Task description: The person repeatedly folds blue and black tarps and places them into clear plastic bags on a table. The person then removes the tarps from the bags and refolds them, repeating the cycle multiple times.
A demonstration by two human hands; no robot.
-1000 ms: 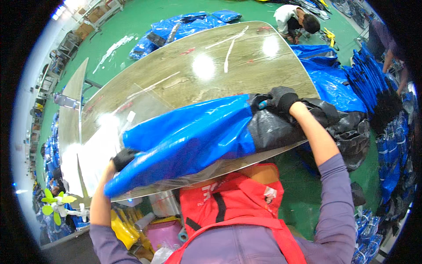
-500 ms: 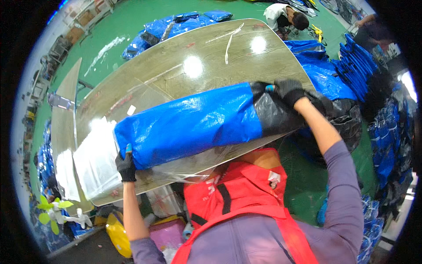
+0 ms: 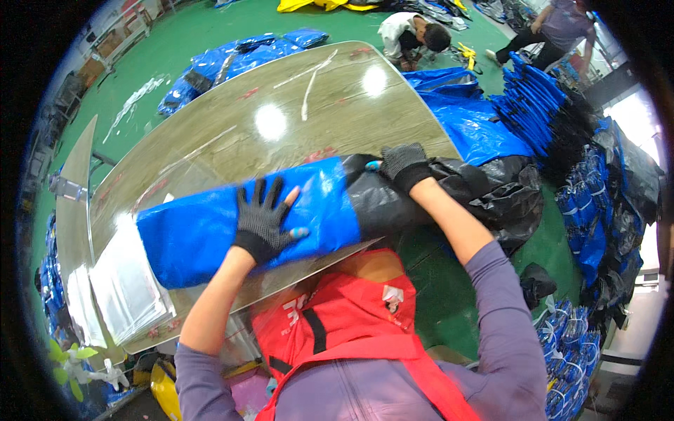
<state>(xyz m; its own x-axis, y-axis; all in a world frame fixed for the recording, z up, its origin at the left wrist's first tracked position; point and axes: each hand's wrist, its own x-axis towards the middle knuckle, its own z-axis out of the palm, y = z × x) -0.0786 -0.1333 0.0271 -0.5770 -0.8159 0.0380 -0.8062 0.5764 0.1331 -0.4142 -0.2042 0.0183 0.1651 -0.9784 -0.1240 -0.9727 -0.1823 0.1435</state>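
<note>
A folded tarpaulin piece (image 3: 189, 235), blue on the left and black on the right, lies along the near side of a wood-patterned table (image 3: 232, 112). My left hand (image 3: 263, 221), in a black dotted glove with thumb and a fingertip showing, rests flat on the blue part with fingers spread. On the black part near the blue seam, my right hand (image 3: 406, 167), gloved too, has its fingers bent and thumb drawn in, pinching the material. Crumpled black material (image 3: 491, 193) hangs over the table's right end. Beside the blue end lies a white plastic sheet (image 3: 126, 281).
Blue tarpaulin bundles (image 3: 246, 59) lie on the green floor (image 3: 151, 59) beyond the table. Stacked blue and black pieces (image 3: 540, 105) stand at right, with tied bundles (image 3: 569, 351) below. A person (image 3: 414, 35) crouches at the far side; another person (image 3: 554, 31) is at far right.
My left hand has gone from the tarpaulin's left end to the middle of its blue part and opened flat. My right hand stays on the black part. The view has shifted rightward.
</note>
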